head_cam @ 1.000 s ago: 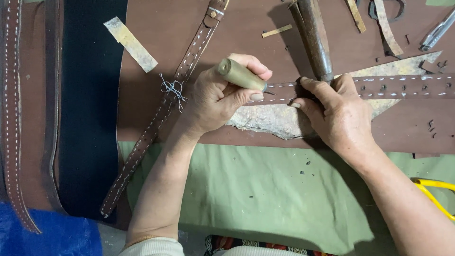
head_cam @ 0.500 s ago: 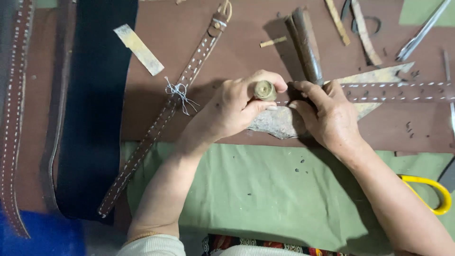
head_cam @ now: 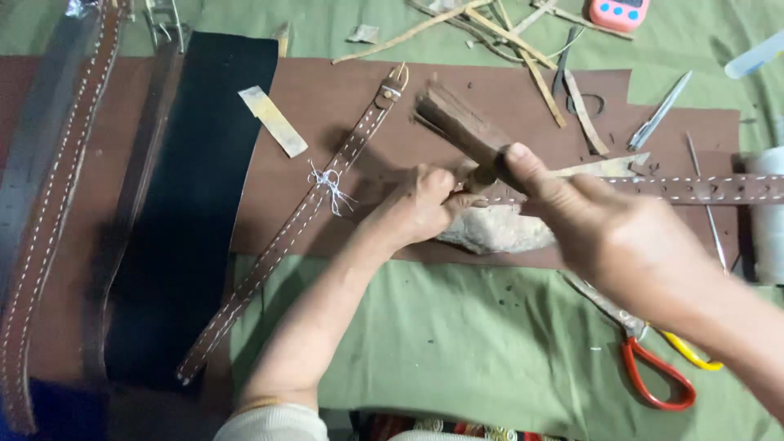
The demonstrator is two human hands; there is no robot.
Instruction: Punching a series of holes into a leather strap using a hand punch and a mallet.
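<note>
right hand (head_cam: 621, 237) clenched round wooden mallet (head_cam: 465, 131), raised over stone slab (head_cam: 490, 229) | left hand (head_cam: 425, 204) pinches small tool, hidden, onto stitched leather strap (head_cam: 694, 188) lying across slab | strap likely stiff yet bendable, light; best held flat beside the strike point

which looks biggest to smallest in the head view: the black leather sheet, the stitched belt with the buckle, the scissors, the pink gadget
1. black leather sheet
2. stitched belt with the buckle, similar in length but far narrower
3. scissors, partly hidden by the right arm, so unsure
4. pink gadget, cut off by the frame edge
</note>
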